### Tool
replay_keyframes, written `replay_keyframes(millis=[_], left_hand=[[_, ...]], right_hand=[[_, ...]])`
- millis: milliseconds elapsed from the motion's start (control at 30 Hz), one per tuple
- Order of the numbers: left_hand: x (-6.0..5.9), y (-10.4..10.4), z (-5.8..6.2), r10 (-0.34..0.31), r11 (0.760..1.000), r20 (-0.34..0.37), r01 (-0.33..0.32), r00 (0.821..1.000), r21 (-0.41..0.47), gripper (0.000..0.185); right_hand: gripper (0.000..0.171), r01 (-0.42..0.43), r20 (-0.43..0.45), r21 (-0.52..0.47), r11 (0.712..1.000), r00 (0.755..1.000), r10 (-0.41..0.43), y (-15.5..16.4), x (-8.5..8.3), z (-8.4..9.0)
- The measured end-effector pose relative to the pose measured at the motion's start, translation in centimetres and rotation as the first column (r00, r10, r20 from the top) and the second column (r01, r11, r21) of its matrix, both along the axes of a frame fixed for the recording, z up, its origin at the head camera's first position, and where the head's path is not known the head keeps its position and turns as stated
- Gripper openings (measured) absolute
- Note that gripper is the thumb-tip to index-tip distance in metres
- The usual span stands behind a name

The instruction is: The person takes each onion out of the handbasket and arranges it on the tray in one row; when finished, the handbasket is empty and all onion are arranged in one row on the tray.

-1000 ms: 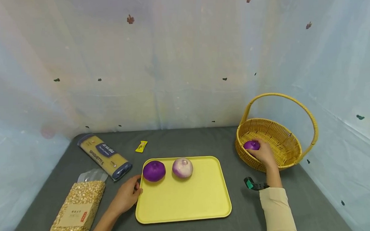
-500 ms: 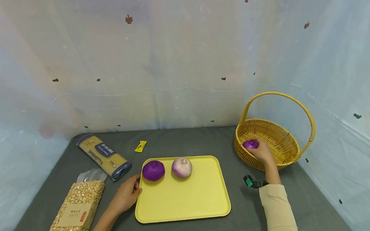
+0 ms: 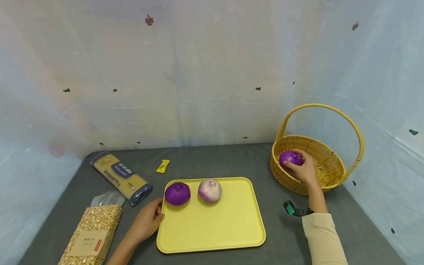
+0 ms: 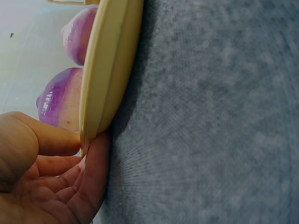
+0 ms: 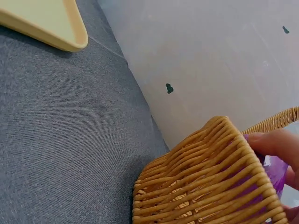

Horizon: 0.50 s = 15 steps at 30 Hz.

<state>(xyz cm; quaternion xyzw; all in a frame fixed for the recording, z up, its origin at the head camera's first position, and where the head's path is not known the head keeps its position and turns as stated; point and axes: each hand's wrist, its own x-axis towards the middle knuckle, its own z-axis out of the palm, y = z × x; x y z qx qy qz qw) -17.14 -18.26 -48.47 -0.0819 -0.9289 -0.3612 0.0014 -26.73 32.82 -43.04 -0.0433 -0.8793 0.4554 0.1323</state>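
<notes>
My right hand [image 3: 306,169] grips a purple onion [image 3: 290,159] inside the wicker basket [image 3: 326,152], near its left rim. In the right wrist view the basket wall [image 5: 201,182] hides much of that onion. My left hand [image 3: 145,222] pinches the left rim of a yellow tray [image 3: 215,230]; in the left wrist view the thumb lies on top of the rim and fingers lie under it. On the tray sit a dark purple onion [image 3: 177,194], close to the left hand, and a paler white-and-purple onion [image 3: 209,190] to its right.
A spaghetti pack [image 3: 121,177] lies at the back left, with a small yellow wrapped packet [image 3: 162,166] to its right. In front of it is a clear bag of corn kernels [image 3: 91,240]. The basket's tall handle [image 3: 352,123] arches above it. A pale curtain [image 3: 210,70] hangs behind the table.
My right hand has raised the purple onion slightly within the basket, so more of it shows above the rim. The left hand keeps its hold on the tray.
</notes>
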Motion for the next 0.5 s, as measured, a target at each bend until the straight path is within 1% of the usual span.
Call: replay_keyframes(millis=[67, 200, 400, 500], left_hand=[[0.0, 0.1, 0.2, 0.001, 1.0, 0.01, -0.001, 1.0, 0.0, 0.042], [0.1, 0.1, 0.4, -0.004, 1.0, 0.007, 0.004, 1.0, 0.008, 0.042], [0.0, 0.2, 0.3, -0.002, 1.0, 0.007, 0.002, 1.0, 0.002, 0.042], [0.1, 0.1, 0.3, -0.001, 1.0, 0.006, 0.001, 1.0, 0.001, 0.041]], right_hand=[[0.066, 0.004, -0.023, 0.018, 1.0, 1.0, -0.003, -0.1, 0.0, 0.1], [0.065, -0.001, -0.061, 0.022, 1.0, 0.998, 0.002, -0.6, 0.0, 0.6], [0.063, -0.015, -0.124, 0.008, 1.0, 0.992, 0.016, -1.6, 0.5, 1.4], [0.062, -0.034, -0.141, 0.004, 0.999, 0.989, 0.034, -2.1, 0.7, 1.8]])
